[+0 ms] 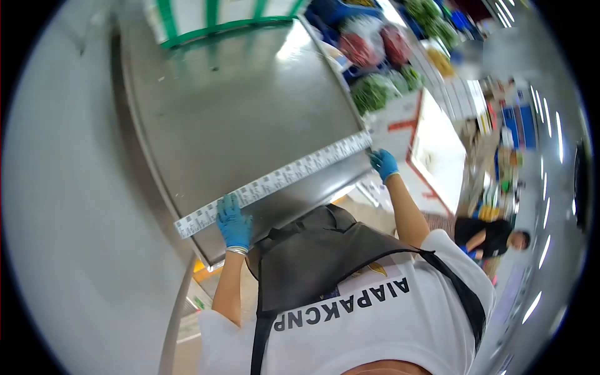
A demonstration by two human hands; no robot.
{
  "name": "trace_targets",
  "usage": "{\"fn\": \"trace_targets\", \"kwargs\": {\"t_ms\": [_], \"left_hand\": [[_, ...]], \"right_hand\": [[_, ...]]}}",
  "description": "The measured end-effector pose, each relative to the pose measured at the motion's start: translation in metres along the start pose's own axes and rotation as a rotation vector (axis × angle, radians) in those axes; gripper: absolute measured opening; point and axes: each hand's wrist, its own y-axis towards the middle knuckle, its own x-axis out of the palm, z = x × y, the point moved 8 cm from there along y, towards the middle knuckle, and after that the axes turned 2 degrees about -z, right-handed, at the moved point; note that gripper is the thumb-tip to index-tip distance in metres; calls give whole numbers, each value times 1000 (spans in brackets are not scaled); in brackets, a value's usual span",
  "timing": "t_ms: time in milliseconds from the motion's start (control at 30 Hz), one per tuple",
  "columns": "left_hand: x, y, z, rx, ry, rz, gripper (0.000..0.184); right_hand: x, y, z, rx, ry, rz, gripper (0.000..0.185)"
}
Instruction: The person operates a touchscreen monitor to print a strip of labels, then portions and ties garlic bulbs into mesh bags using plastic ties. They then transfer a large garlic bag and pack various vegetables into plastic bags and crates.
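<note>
A long strip of white printed labels (281,179) runs slantwise across the steel table (237,119). My left hand (234,226), in a blue glove, lies on the strip near its left end, fingers stretched out and flat. At the table's right edge is my right hand (385,164), gloved in blue too, close beside the strip's other end. Its fingers are curled together. What they grip, if anything, is too small to make out.
A white and green striped container (225,15) stands at the table's far edge. To the right are bagged leafy greens (372,92), red produce bags (361,49) and a white foam box (437,153) with red tape. Another person (490,237) in black stands further right.
</note>
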Motion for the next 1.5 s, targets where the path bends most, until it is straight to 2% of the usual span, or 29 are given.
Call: {"fn": "trace_targets", "kwargs": {"t_ms": [33,67,133,333,467,600,733,833,867,1000,1067,1100,1167,1333,1500], "left_hand": [[-7,3,8,12,36,37,92],[-11,4,18,10,61,-31,93],[-8,4,44,83,127,-65,94],[4,-12,156,344,142,-96,92],[40,-54,262,613,190,-151,89],[121,-121,368,973,170,-227,87],[206,-219,459,1225,208,-473,87],[240,-294,539,1344,277,-601,85],[252,-312,558,1395,283,-603,84],[307,-349,629,1495,344,-622,81],[339,-355,666,1514,400,-590,80],[359,-356,687,1531,422,-574,80],[406,-360,732,1509,461,-595,80],[511,-426,886,1626,466,-664,81],[608,-619,1047,1870,594,-763,77]], "right_hand": [[-5,-22,8,12,11,62,17],[-11,-44,20,25,24,60,21],[-32,-91,46,37,15,118,37],[-148,-227,170,169,24,161,39],[-250,-333,304,268,258,332,40],[-334,-462,453,315,579,617,40],[-342,-589,578,336,969,941,32],[-333,-638,659,402,1271,1084,22],[-324,-641,684,435,1373,1110,19],[-313,-602,750,475,1535,930,25],[-355,-594,708,364,926,896,28],[-378,-586,693,358,773,881,27],[-419,-574,676,434,666,825,27],[-561,-580,663,579,729,848,27],[-694,-634,669,622,780,949,26]]}}
